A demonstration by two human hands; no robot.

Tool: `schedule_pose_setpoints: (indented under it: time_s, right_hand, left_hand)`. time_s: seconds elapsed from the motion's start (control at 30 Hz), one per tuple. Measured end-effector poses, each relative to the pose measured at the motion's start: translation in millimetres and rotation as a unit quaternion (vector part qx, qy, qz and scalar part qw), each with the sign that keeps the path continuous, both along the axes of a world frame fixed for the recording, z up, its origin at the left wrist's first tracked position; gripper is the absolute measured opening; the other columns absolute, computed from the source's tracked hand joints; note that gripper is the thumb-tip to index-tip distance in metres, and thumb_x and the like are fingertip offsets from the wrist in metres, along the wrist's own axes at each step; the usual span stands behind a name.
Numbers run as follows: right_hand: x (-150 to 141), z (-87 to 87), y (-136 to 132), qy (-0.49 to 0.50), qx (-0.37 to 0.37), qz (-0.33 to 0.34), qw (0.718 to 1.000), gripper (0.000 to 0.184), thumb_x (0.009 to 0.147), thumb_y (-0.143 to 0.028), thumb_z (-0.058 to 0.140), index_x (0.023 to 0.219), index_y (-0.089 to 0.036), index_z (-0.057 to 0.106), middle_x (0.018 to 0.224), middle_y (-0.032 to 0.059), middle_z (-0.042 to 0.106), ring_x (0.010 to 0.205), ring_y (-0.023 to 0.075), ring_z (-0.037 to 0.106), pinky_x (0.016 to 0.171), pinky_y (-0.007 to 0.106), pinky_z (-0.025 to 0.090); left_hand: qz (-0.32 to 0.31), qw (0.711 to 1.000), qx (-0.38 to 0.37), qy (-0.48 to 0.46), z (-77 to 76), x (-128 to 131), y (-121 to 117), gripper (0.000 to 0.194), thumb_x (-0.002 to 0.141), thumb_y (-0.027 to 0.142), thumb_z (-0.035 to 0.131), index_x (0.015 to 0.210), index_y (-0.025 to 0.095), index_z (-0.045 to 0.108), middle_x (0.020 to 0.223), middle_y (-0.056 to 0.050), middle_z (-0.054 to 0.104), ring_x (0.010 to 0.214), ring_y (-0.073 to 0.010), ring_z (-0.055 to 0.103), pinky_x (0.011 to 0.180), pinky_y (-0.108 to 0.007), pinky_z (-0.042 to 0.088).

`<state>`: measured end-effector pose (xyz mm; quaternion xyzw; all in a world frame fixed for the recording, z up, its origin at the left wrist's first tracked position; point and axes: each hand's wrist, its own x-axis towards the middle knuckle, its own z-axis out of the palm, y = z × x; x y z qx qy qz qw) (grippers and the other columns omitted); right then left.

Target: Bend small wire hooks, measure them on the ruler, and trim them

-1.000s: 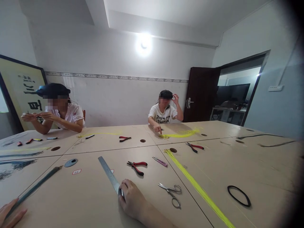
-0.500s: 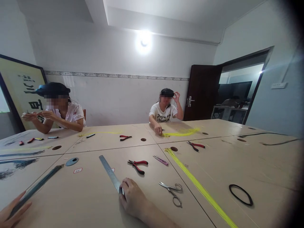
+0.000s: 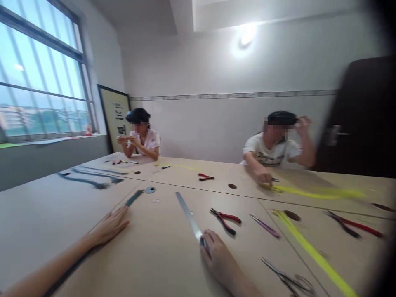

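Note:
My left hand (image 3: 111, 226) lies on a bundle of dark blue-green strands (image 3: 133, 199), fingers stretched out flat. The strands' tied end pokes out beyond my fingertips, and more of the bundle runs back beneath my forearm. With curled fingers, my right hand (image 3: 219, 256) grips the near end of a steel ruler (image 3: 187, 212). A small dark patch shows by my right thumb; I cannot make out what it is. Red-and-black pliers (image 3: 225, 218) lie just beyond this hand. To its right are purple thread snips (image 3: 265, 225) and silver scissors (image 3: 286, 277).
A long yellow strand bundle (image 3: 312, 245) crosses the table at right, near more pliers (image 3: 352, 222). A grey disc (image 3: 150, 189) and a small label (image 3: 155, 201) lie left of the ruler. Blue strands (image 3: 83, 178) lie far left. Two people sit opposite.
The view has swung left, bringing a window into sight. My left hand has slid forward along the dark strands towards their tied end. My right hand still holds the ruler.

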<state>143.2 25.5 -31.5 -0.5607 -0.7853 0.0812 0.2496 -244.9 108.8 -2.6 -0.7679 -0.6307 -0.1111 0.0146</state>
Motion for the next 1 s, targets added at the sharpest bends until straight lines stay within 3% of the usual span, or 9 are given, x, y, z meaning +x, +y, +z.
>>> schedule_pose_setpoints:
  time_s: [0.1, 0.33, 0.57, 0.8, 1.0]
  right_hand:
    - [4, -7.3, 6, 0.0, -0.006, 0.02, 1.0, 0.027, 0.088, -0.011, 0.045, 0.111, -0.013, 0.059, 0.123, 0.0156, 0.058, 0.119, 0.0275, 0.053, 0.103, 0.048, 0.041]
    - [10, -16.8, 9, -0.012, 0.009, 0.019, 1.0, 0.035, 0.087, -0.022, 0.036, 0.109, -0.013, 0.062, 0.123, 0.0197, 0.06, 0.118, 0.0273, 0.056, 0.101, 0.042, 0.045]
    - [11, -18.5, 8, -0.037, 0.023, 0.031, 0.999, 0.043, 0.089, -0.026, 0.028, 0.11, -0.007, 0.06, 0.121, 0.0228, 0.059, 0.118, 0.0289, 0.056, 0.102, 0.048, 0.044]
    - [13, -23.1, 7, -0.044, 0.073, 0.02, 0.996, 0.042, 0.09, -0.028, 0.03, 0.106, -0.008, 0.063, 0.116, 0.0225, 0.063, 0.111, 0.03, 0.061, 0.094, 0.048, 0.051]
    - [16, -33.4, 13, -0.066, 0.155, 0.015, 0.986, 0.033, 0.087, -0.026, 0.039, 0.101, -0.013, 0.065, 0.106, 0.0185, 0.068, 0.1, 0.0284, 0.067, 0.082, 0.043, 0.059]
  left_hand:
    - [0.012, 1.0, -0.024, -0.005, 1.6, -13, -3, 0.045, 0.09, 0.038, 0.054, 0.13, 0.02, 0.047, 0.142, -0.011, 0.043, 0.126, -0.0299, 0.044, 0.104, -0.056, 0.036]
    - [0.0, 0.999, -0.049, -0.016, 2.2, -7, 5, 0.047, 0.089, 0.039, 0.054, 0.131, 0.02, 0.046, 0.143, -0.011, 0.041, 0.129, -0.0314, 0.041, 0.106, -0.059, 0.032]
    - [0.015, 0.998, -0.048, -0.046, 13.5, 3, 8, 0.044, 0.088, 0.038, 0.056, 0.127, 0.019, 0.049, 0.139, -0.011, 0.046, 0.125, -0.0303, 0.045, 0.103, -0.058, 0.035]
    - [0.111, 0.991, -0.026, -0.066, 30.7, 3, 66, 0.029, 0.09, 0.035, 0.055, 0.11, 0.015, 0.058, 0.111, -0.007, 0.062, 0.095, -0.0214, 0.062, 0.083, -0.042, 0.053]
    - [0.116, 0.991, -0.049, -0.055, 32.4, 1, 125, 0.028, 0.089, 0.035, 0.056, 0.109, 0.015, 0.059, 0.11, -0.007, 0.063, 0.095, -0.0212, 0.062, 0.082, -0.042, 0.053]
